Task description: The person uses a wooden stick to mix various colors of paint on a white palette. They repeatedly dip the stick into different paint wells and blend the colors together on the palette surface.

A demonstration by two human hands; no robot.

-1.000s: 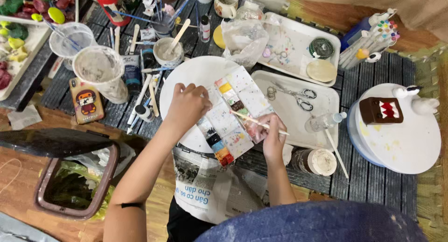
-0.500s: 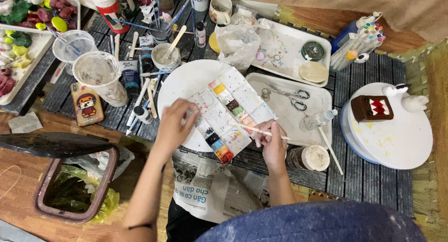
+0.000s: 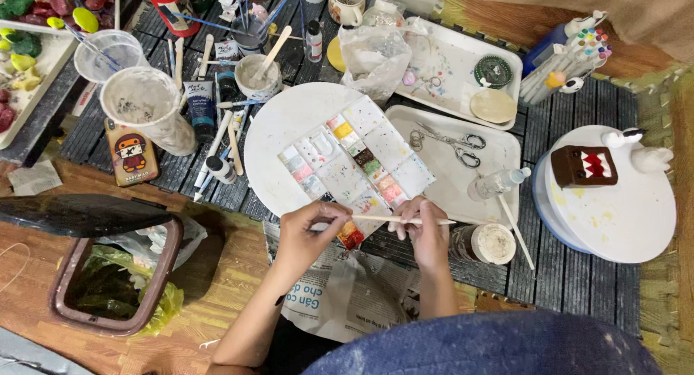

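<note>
My left hand [image 3: 305,235] and my right hand [image 3: 425,232] are both near the front edge of the table, just below a white paint palette [image 3: 359,160] with several coloured wells. A thin wooden brush [image 3: 394,219] lies level between them. The right hand grips its shaft, and the left hand's fingertips pinch its left end. The palette lies tilted, partly on a round white plate [image 3: 278,129].
A brown bin [image 3: 69,292] with a green liner stands at lower left. Scissors [image 3: 448,139] lie on a white tray [image 3: 499,147]. A brown toothed figurine [image 3: 583,166] sits on a round white stand [image 3: 622,216]. A paint jar [image 3: 493,243], newspaper [image 3: 347,292], cups and brushes crowd the table.
Both hands have drawn back from the palette toward my body. The left hand left the palette's left side and now pinches the end of the brush held by the right hand.
</note>
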